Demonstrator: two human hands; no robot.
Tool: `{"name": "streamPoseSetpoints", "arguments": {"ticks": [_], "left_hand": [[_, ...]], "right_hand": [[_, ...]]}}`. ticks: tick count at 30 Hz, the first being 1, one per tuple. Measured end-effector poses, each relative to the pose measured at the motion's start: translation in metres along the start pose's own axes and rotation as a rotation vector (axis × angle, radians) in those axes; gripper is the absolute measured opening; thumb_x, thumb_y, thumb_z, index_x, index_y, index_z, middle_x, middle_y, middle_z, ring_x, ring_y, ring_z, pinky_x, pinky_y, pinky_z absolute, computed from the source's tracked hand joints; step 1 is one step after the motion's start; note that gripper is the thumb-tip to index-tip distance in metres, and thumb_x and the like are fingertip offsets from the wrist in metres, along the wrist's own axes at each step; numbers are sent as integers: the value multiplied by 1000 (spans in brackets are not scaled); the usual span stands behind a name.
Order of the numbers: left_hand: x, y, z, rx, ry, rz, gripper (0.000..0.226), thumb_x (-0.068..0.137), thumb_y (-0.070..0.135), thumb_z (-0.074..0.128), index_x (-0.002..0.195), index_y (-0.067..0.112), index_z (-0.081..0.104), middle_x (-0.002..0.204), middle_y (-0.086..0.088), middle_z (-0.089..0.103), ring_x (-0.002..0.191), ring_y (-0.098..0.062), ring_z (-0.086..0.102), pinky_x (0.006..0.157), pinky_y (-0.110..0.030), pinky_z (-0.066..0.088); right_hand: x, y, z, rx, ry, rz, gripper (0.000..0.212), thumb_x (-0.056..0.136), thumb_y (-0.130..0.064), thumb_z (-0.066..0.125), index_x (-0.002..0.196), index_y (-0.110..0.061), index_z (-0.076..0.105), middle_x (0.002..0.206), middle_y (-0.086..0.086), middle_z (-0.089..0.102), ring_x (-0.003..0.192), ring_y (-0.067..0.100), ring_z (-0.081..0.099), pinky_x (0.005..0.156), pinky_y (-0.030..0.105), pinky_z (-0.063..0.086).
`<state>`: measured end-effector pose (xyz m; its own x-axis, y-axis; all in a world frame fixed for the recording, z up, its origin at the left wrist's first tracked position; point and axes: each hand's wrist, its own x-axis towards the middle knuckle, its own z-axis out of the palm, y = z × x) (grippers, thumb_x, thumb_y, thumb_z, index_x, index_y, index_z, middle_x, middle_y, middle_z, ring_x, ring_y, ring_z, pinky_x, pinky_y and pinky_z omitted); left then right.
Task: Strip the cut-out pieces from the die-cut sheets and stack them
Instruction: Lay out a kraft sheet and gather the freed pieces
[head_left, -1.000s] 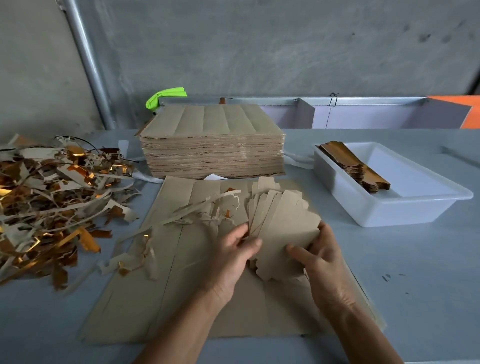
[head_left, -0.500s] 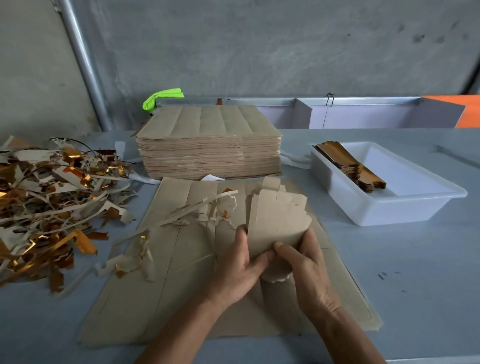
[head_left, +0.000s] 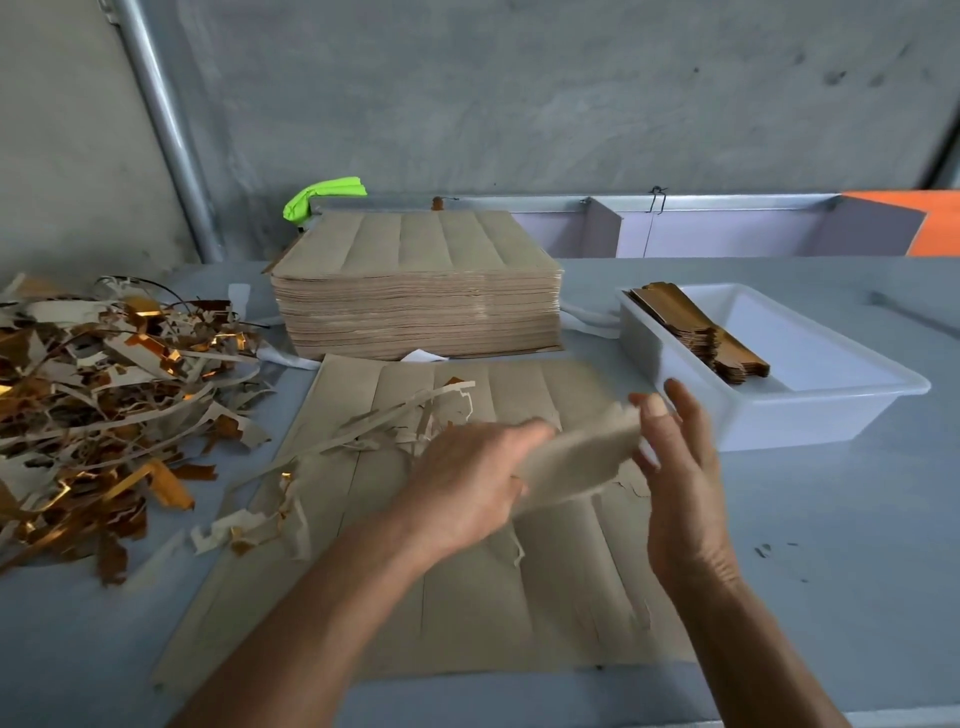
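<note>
Presently the left hand (head_left: 467, 486) grips the gathered brown card cut-outs (head_left: 576, 460); the right hand (head_left: 680, 467), fingers straight, should square their edges before stacking.

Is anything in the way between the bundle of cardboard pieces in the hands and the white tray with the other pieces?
Nothing visible is. The bundle of cut-outs, held between the left hand and right hand, sits just short of the white tray. Only the tray's near wall must be cleared by lifting over it.
</note>
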<state>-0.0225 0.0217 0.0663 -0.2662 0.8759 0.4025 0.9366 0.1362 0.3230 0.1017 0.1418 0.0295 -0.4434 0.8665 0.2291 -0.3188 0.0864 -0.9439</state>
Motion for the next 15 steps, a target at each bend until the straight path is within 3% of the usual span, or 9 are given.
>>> {"name": "streamPoseSetpoints", "arguments": {"ticks": [2, 4, 6, 8, 10, 13, 15], "left_hand": [[0, 4, 7, 97, -121, 71, 49, 81, 8, 63, 120, 36, 52, 94, 2, 68, 93, -22, 63, 75, -32, 48], [-2, 3, 17, 57, -167, 32, 53, 80, 13, 69, 125, 37, 52, 108, -2, 68, 102, -20, 62, 84, -33, 49], [-5, -6, 24, -72, -100, -108, 58, 76, 18, 77, 127, 32, 54, 107, -2, 67, 96, -12, 59, 85, -25, 45], [-10, -18, 33, -242, 26, -271, 66, 68, 21, 83, 127, 29, 54, 103, 7, 63, 87, -6, 55, 75, -15, 39], [-16, -24, 44, -474, 131, -425, 68, 64, 18, 86, 121, 32, 53, 103, 13, 54, 92, -1, 53, 79, -14, 40], [-22, -24, 61, -813, 132, -534, 55, 68, 6, 82, 107, 30, 52, 104, 5, 62, 100, -12, 60, 87, -23, 48], [-21, -23, 66, -877, 112, -533, 51, 73, 4, 78, 111, 23, 52, 108, 0, 65, 107, -17, 60, 97, -32, 46]], "right_hand": [[-3, 4, 3, -201, -23, -36, 70, 64, -67, 60, 128, -43, 45, 121, -17, 55, 107, -6, 51, 82, 21, 39], [-5, 16, 4, -329, 23, 4, 49, 68, -63, 64, 111, -38, 59, 112, -11, 61, 95, -3, 55, 72, 21, 40], [-4, 27, 1, -286, 104, 83, 37, 69, -56, 68, 93, -28, 67, 101, 0, 66, 89, 9, 60, 71, 28, 46], [-2, 32, 0, -231, 148, 137, 40, 65, -56, 68, 90, -25, 69, 95, 2, 66, 91, 19, 61, 78, 38, 51], [-2, 33, 4, -196, 189, 159, 37, 67, -55, 69, 87, -24, 69, 95, 3, 66, 93, 22, 61, 81, 44, 52], [-4, 34, 12, -170, 223, 147, 30, 77, -50, 66, 75, -20, 66, 81, 2, 64, 81, 18, 57, 67, 35, 46], [-4, 29, 18, -166, 218, 139, 29, 84, -47, 64, 72, -20, 65, 75, -2, 61, 75, 13, 53, 62, 29, 38]]}}
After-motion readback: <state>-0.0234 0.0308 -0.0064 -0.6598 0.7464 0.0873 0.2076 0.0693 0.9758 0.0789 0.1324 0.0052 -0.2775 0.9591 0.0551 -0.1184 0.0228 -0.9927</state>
